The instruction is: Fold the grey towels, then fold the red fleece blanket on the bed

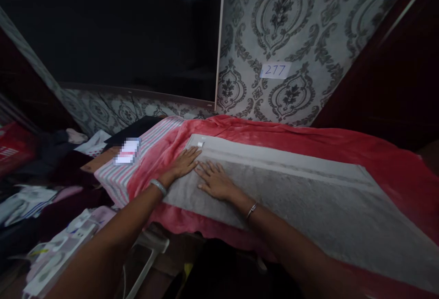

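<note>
A long grey towel (291, 198) lies spread out flat over a red blanket (343, 146). My left hand (185, 162) rests palm down near the towel's left end, fingers stretched out, just below a small white tag (200, 144). Beside it, my right hand (216, 180) presses flat on the grey cloth with its fingers spread. The two hands are close together, and neither grips anything. A paler band runs along the towel's far edge.
A striped cloth (118, 175) covers the surface's left end, with a blurred-out white and pink item (127, 152) on it. Piled clothes (30, 203) and a power strip (61, 253) lie at left. A large dark screen (120, 29) hangs on the patterned wall (284, 15).
</note>
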The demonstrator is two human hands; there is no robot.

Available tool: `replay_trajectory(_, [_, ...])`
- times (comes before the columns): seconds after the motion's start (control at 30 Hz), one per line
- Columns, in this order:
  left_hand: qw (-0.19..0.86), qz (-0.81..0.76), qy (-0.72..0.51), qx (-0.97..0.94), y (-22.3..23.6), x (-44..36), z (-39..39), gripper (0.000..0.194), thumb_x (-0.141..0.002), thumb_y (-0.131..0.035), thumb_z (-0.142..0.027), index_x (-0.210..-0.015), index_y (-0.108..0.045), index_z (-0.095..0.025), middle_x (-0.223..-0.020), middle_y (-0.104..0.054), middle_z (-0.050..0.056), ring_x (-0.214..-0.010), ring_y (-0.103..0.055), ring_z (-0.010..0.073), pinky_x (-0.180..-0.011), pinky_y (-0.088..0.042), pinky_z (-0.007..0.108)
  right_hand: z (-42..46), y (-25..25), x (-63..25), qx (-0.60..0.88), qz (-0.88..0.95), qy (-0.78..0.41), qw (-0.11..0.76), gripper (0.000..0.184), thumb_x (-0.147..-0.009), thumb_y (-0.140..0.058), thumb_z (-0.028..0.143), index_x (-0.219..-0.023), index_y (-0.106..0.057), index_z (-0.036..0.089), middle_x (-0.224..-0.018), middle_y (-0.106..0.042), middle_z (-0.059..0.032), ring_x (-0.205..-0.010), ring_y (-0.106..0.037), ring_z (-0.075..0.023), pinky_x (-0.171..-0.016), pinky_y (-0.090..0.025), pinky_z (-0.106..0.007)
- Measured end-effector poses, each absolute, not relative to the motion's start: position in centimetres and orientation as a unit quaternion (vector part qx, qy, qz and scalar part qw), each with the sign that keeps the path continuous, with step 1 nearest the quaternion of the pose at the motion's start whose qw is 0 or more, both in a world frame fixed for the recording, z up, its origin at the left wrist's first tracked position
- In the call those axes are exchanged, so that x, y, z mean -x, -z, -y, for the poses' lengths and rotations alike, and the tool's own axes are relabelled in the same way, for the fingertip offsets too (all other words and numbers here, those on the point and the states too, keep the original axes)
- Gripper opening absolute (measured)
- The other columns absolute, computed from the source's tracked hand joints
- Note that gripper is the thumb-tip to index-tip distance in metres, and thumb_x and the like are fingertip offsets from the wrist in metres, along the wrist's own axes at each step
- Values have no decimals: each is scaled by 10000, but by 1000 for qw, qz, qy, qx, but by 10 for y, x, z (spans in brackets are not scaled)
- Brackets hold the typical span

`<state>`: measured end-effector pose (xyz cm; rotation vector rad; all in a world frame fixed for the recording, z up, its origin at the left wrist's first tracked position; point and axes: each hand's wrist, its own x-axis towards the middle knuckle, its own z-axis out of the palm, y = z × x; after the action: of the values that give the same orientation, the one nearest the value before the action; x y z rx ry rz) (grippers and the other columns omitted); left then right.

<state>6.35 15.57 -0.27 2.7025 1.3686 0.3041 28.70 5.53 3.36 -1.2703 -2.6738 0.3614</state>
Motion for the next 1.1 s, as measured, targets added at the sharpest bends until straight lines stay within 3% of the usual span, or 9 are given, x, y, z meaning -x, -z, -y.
replay_trajectory(0.23, [33, -474, -98, -874, 3, -64, -163, 608, -1010, -288, -444, -1572, -348, -220, -1668, -269, 98, -1549, -214, 253, -1255, -185, 503, 12, -22, -301, 294, 941, -145, 80, 613, -971, -511, 583, -1528, -422, 343, -1656, -257, -22, -1535, -167, -354, -1209, -162, -646])
replay_trajectory(0.3, [23, -473, -100, -875, 1, -65, -164, 612, -1007, -283, -445, -1565, -362, -205, -1663, -276, 114, -1545, -227, 269, -1242, -212, 521, 33, -27, -310, 283, 942, -154, 90, 525, -960, -554, 555, -1460, -505, 399, -1627, -332, 31, -1528, -224, -300, -1233, -190, -569])
replay_trajectory(0.37, [12, -473, -106, -875, -4, -66, -165, 608, -1006, -271, -431, -1552, -385, -191, -1655, -294, 124, -1537, -250, 271, -1230, -242, 517, 44, -35, -325, 267, 938, -181, 126, 477, -964, -577, 502, -1430, -540, 407, -1560, -459, 58, -1482, -353, -217, -1237, -261, -412])
replay_trajectory(0.47, [-6, -490, -99, -866, -21, -78, -166, 569, -994, -287, -429, -1463, -513, -200, -1574, -450, 126, -1470, -390, 283, -1196, -311, 515, 38, -51, -365, 297, 911, -206, 198, 476, -1009, -518, 414, -1460, -535, 266, -1471, -575, -8, -1375, -498, -160, -1182, -352, -286])
replay_trajectory(0.53, [-15, -480, -99, -871, -36, -100, -164, 530, -986, -305, -420, -1373, -602, -214, -1466, -572, 127, -1404, -479, 290, -1178, -342, 508, 22, -59, -401, 394, 879, -176, 202, 472, -1032, -459, 384, -1458, -538, 198, -1513, -527, -69, -1425, -437, -192, -1212, -321, -355])
replay_trajectory(0.6, [-7, -426, -107, -898, -46, -136, -159, 518, -986, -306, -394, -1364, -614, -217, -1455, -581, 124, -1413, -469, 281, -1191, -332, 481, 4, -60, -434, 498, 840, -131, 171, 521, -1034, -444, 403, -1515, -464, 206, -1592, -411, -97, -1507, -298, -238, -1238, -256, -458])
replay_trajectory(0.73, [48, -322, -83, -942, -37, -218, -142, 547, -1013, -286, -407, -1523, -436, -278, -1632, -362, 54, -1527, -278, 256, -1226, -253, 519, -13, -40, -471, 570, 811, -90, 96, 583, -1041, -396, 482, -1579, -341, 264, -1677, -195, -91, -1556, -111, -305, -1228, -177, -577])
replay_trajectory(0.87, [31, -323, -63, -944, -10, -254, -130, 554, -1020, -307, -433, -1547, -394, -285, -1645, -330, 69, -1533, -255, 286, -1225, -197, 591, 7, -20, -470, 550, 828, -91, 57, 603, -1033, -376, 543, -1581, -326, 297, -1682, -187, -79, -1555, -84, -329, -1225, -105, -614])
replay_trajectory(1.1, [11, -321, -60, -945, -3, -245, -133, 554, -1018, -325, -451, -1550, -388, -308, -1644, -338, 59, -1526, -270, 287, -1229, -193, 570, 103, -24, -460, 434, 877, -183, 98, 618, -1000, -484, 527, -1565, -369, 304, -1662, -260, -48, -1556, -103, -295, -1244, -76, -594])
